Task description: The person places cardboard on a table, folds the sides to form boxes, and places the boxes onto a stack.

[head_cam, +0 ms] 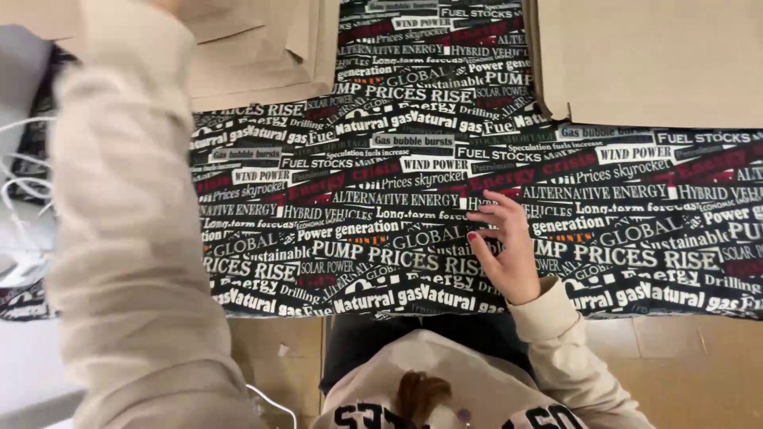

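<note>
A black sheet (334, 199) printed all over with white and red text strips lies spread across the surface in front of me. My right hand (505, 250) rests on it near its front edge, fingers spread and holding nothing. My left arm in a beige sleeve (127, 199) reaches up along the left side to the top edge of the view. The left hand itself lies beyond that edge and is hidden.
Brown cardboard sheets lie at the back left (254, 56) and back right (652, 63), overlapping the printed sheet. White cables (20, 187) sit on a grey surface at the far left. Wooden floor (683, 357) shows below the sheet's front edge.
</note>
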